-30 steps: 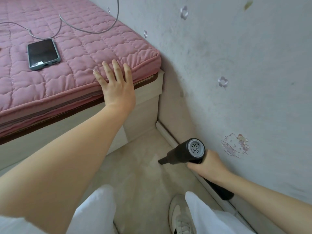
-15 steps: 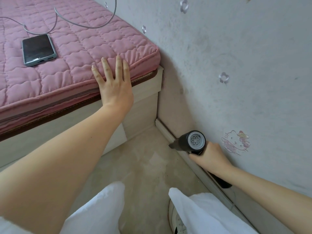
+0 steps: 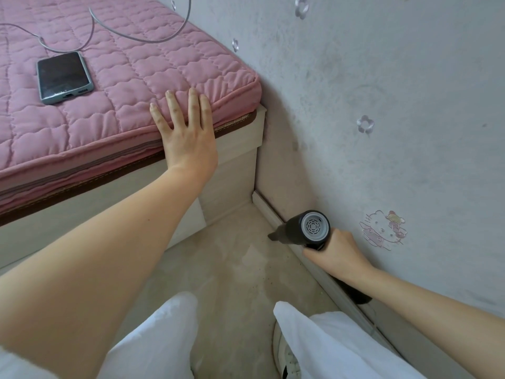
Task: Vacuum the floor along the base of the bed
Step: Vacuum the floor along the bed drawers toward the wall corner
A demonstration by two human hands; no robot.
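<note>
Gripping the vacuum [image 3: 303, 231] beside the skirting [image 3: 269, 212], right hand [image 3: 334, 254]; left hand [image 3: 188, 138] flat on mattress edge [image 3: 235, 101].

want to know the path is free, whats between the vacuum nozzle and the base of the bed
In the head view, only bare beige floor lies between the vacuum nozzle and the base of the bed; nothing stands on it.

You're facing a grey wall [image 3: 396, 91] dotted with flower stickers [image 3: 364, 123] and a cartoon cat sticker [image 3: 384, 230]. A white skirting board [image 3: 266, 207] meets the pale beige floor [image 3: 232, 263] in soft, even light.
</note>
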